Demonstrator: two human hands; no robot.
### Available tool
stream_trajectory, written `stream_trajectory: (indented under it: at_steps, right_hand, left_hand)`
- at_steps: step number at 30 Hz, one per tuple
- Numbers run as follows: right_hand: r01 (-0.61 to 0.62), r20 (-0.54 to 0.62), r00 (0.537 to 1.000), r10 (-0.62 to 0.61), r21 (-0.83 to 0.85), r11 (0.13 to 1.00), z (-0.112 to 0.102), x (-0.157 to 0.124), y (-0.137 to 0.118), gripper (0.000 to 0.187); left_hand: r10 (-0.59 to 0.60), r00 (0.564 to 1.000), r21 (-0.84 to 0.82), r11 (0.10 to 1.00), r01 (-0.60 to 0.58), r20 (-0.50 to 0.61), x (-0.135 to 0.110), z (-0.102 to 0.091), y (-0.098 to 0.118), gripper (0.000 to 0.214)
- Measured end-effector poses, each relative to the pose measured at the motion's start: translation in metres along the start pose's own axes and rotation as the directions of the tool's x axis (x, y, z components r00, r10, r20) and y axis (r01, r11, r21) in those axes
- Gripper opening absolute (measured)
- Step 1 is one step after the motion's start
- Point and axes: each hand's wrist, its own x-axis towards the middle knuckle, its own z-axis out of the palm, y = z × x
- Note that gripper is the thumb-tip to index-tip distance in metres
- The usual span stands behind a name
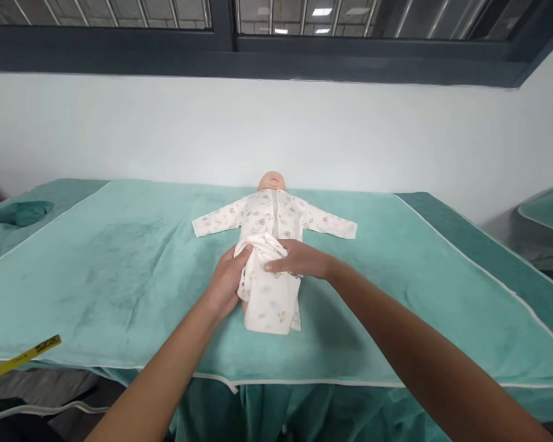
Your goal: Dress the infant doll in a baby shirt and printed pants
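Note:
A baby doll (271,180) lies on its back on a green blanket (120,264), head toward the wall. It wears a white printed baby shirt (262,210), its sleeves spread out to both sides. Over the doll's lower body are white printed baby pants (271,310), bunched at the top end and hanging toward me. My left hand (228,279) pinches their left edge, thumb on top. On the right side, my right hand (299,259) grips the bunched cloth, its fingertips partly hidden in the folds. Most of the doll's legs are covered.
Behind the blanket rises a white wall (239,129) with a dark window frame (304,55) above it. A yellow strip (23,357) with dark markings juts in at the lower left. Another green cloth (550,205) is at the far right.

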Motion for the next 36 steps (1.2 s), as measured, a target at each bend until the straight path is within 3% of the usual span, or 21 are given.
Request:
stream_trajectory:
  at_steps: [5,10,15,20,24,27,29,31,34,36]
  right_hand:
    - [0.048,-0.096,0.992,-0.076,-0.263,0.964,0.005,0.005,-0.002,0.029]
    - [-0.01,-0.038,0.999,-0.016,-0.605,0.797,0.012,0.009,-0.005,0.014]
    - [0.031,-0.019,0.996,-0.087,-0.846,0.533,0.019,0.008,0.001,0.005]
    - [0.081,0.046,0.994,-0.097,-0.913,0.401,0.028,0.003,0.003,0.01]
    - [0.107,0.083,0.993,-0.084,-0.937,0.334,0.032,0.003,0.004,0.018]
    - [0.088,0.06,0.995,-0.083,-0.914,0.395,0.032,0.004,0.006,0.013]
    - [0.061,0.014,0.995,-0.096,-0.862,0.504,0.031,0.003,0.008,0.009]
    - [0.044,-0.024,0.995,-0.098,-0.767,0.64,0.028,0.0,0.011,0.011]
    - [0.048,-0.062,0.992,-0.106,-0.602,0.797,0.025,-0.005,0.014,0.011]
    - [0.045,-0.091,0.99,-0.107,-0.517,0.855,0.024,-0.008,0.015,0.011]
  left_hand:
    - [-0.037,0.982,-0.067,0.997,0.025,-0.184,-0.055,0.028,-0.009,0.058]
    - [-0.134,0.911,-0.226,0.973,0.047,-0.389,-0.113,0.053,-0.032,0.053]
    - [-0.121,0.898,-0.064,0.993,0.104,-0.424,-0.129,0.027,-0.062,0.044]
    - [0.026,0.886,0.306,0.943,0.132,-0.464,-0.121,-0.012,-0.069,0.039]
    - [0.07,0.917,0.483,0.864,0.141,-0.392,-0.113,-0.02,-0.062,0.036]
    - [-0.027,0.938,0.38,0.91,0.167,-0.347,-0.109,-0.016,-0.058,0.037]
    - [-0.113,0.954,0.209,0.962,0.175,-0.279,-0.107,-0.014,-0.056,0.038]
    - [-0.125,0.969,0.093,0.985,0.147,-0.211,-0.102,-0.016,-0.053,0.038]
    - [-0.069,0.99,0.13,0.988,0.085,-0.123,-0.091,-0.028,-0.045,0.032]
    - [-0.075,0.997,0.216,0.974,0.074,-0.003,-0.082,-0.04,-0.036,0.028]
